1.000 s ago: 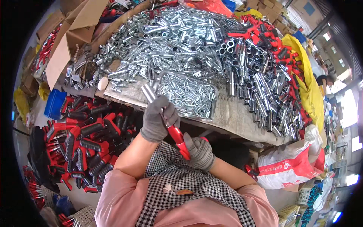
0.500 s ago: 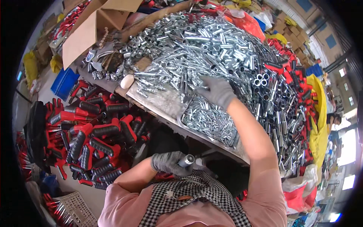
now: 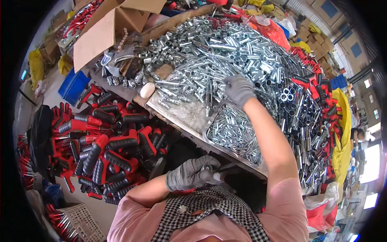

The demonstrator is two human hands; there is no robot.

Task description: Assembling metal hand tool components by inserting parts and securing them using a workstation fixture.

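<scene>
My left hand (image 3: 186, 175), in a grey knitted glove, is held close in front of the checked apron. It is closed around a short, dark cylindrical piece (image 3: 206, 172) with a round end facing up. Farther away, over the workbench, my gloved right hand (image 3: 241, 91) rests at a heap of shiny metal tubes and rods (image 3: 197, 66). Its fingers are curled down among the parts, and whatever they pinch is hidden. Just nearer than this hand is a shallow tray (image 3: 206, 133) of small metal pins.
Red-and-black handled tools (image 3: 117, 157) are piled below the bench at left. A white egg-shaped object (image 3: 147, 90) sits by the bench edge. An open cardboard box (image 3: 94, 42) and a blue bin (image 3: 73, 86) stand at far left. More tubes and red tools (image 3: 318, 92) line the right.
My right hand's fingers have drawn in from a spread pose at the heap. The left hand has turned and risen slightly, still around the cylindrical piece. The whole view has shifted a little.
</scene>
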